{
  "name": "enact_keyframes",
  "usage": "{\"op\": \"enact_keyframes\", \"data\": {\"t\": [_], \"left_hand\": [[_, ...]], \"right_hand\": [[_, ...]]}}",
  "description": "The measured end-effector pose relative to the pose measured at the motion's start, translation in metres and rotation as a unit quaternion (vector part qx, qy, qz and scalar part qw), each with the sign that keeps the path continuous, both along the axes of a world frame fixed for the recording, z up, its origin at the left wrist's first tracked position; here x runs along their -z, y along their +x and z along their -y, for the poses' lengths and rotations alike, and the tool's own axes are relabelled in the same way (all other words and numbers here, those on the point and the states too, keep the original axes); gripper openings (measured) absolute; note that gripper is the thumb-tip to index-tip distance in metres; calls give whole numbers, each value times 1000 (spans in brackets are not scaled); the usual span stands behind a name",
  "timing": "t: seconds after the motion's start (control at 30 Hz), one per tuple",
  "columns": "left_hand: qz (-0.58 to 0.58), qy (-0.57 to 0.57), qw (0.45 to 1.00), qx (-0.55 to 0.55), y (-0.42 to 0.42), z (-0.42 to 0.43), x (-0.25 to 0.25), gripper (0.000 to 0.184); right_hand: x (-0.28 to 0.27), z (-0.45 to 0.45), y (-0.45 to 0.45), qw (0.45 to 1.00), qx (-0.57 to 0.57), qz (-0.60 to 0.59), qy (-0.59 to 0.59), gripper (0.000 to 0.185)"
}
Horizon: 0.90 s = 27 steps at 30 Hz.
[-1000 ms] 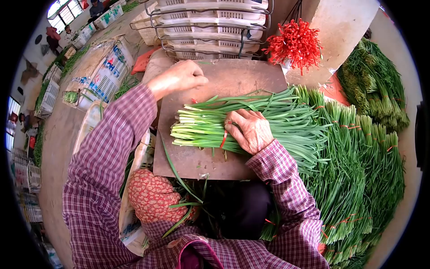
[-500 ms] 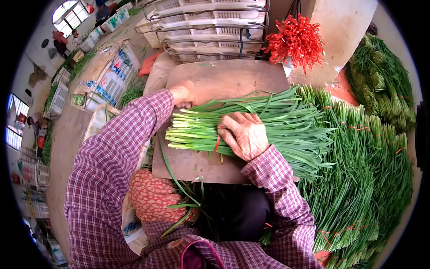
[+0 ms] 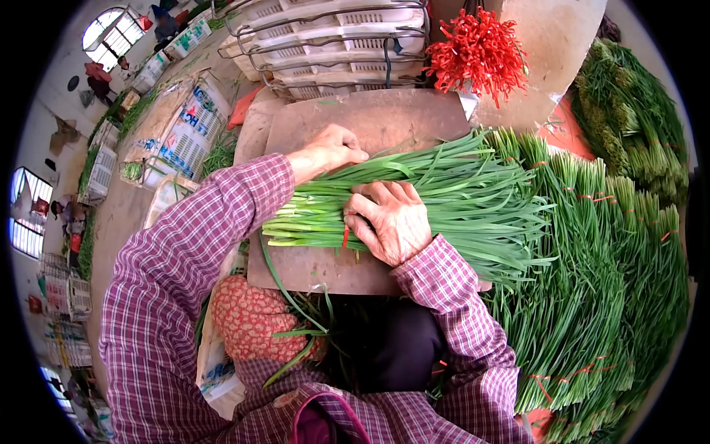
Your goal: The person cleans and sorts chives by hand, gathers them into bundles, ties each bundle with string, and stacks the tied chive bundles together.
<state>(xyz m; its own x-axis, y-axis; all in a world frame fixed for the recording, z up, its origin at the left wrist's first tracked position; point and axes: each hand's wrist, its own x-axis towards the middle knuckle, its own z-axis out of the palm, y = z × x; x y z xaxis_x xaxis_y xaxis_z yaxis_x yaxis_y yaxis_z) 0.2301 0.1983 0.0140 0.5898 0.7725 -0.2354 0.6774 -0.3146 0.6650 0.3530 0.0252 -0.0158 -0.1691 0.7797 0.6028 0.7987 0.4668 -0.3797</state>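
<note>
A bundle of long green stalks point(image 3: 473, 214) lies across the brown board point(image 3: 318, 270), pale cut ends to the left and leaves to the right. My right hand point(image 3: 392, 222) rests on it with fingers curled round the upper stalks, beside a red tie point(image 3: 345, 235) near the pale ends. Above the pale ends, at the bundle's far edge, my left hand point(image 3: 333, 150) is closed with its fingertips pinched together. Whatever those fingers may hold is too small to tell. A loose green blade point(image 3: 281, 285) hangs over the board's near edge.
Tied green bundles point(image 3: 577, 274) are heaped at the right, with another pile point(image 3: 629, 111) behind. Red ties point(image 3: 477, 55) hang by a pillar point(image 3: 547, 52). White crates point(image 3: 340, 44) stand stacked behind the board. A wrapped crate point(image 3: 181, 129) is on the floor at left; people are far off.
My left hand went from above the board down to the bundle's far edge, then moved right along it. My right hand stayed on the bundle, which shifted slightly left in view.
</note>
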Motion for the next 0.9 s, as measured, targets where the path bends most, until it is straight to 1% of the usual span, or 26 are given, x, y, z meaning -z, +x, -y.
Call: {"op": "enact_keyframes", "data": {"t": [0.03,0.07,0.13,0.2,0.27,0.3,0.37,0.4,0.47,0.5,0.57,0.6,0.67,0.73,0.8,0.87,0.9], "left_hand": [[9,-71,997,-34,-8,2,1,27],[10,-70,997,-34,-12,5,-2,27],[95,-185,974,-91,-16,12,-7,24],[116,-191,968,-110,-21,11,-1,23],[175,-267,938,-137,-28,10,1,22],[176,-266,938,-136,-31,10,0,22],[164,-257,951,-44,-36,13,2,22],[166,-256,951,-43,-38,15,9,22],[218,-153,959,-93,-37,21,18,26],[220,-152,959,-93,-35,20,16,26],[131,-205,966,-86,-28,16,11,30],[132,-205,966,-85,-26,18,11,30],[100,-127,981,-108,-25,20,18,33],[99,-109,984,-98,-24,15,29,30],[99,-90,987,-87,-23,16,26,27],[90,-48,994,-48,-25,18,24,23],[91,-47,994,-47,-25,18,23,23]], "right_hand": [[0,0,0,1000,-1,-3,2,16],[0,0,0,1000,-2,-5,4,16],[1,0,0,1000,-3,-7,3,16],[0,1,0,1000,-1,-9,-16,16],[-1,0,0,1000,-3,-11,-12,16],[-2,1,0,1000,-2,-12,-20,16],[-3,1,0,1000,0,-11,-28,16],[-3,1,0,999,0,-11,-32,17],[-3,1,0,999,0,-9,-37,17],[-2,1,-1,999,2,-10,-37,17],[-2,0,-1,999,3,-10,-36,18],[-2,-1,-1,999,4,-9,-36,18],[-2,0,-1,999,6,-8,-37,18],[-2,1,-2,999,12,-4,-37,18],[-1,1,-3,999,11,-11,-30,18],[-2,2,-3,1000,10,-17,-22,18],[-2,2,-3,999,10,-23,-29,18]]}}
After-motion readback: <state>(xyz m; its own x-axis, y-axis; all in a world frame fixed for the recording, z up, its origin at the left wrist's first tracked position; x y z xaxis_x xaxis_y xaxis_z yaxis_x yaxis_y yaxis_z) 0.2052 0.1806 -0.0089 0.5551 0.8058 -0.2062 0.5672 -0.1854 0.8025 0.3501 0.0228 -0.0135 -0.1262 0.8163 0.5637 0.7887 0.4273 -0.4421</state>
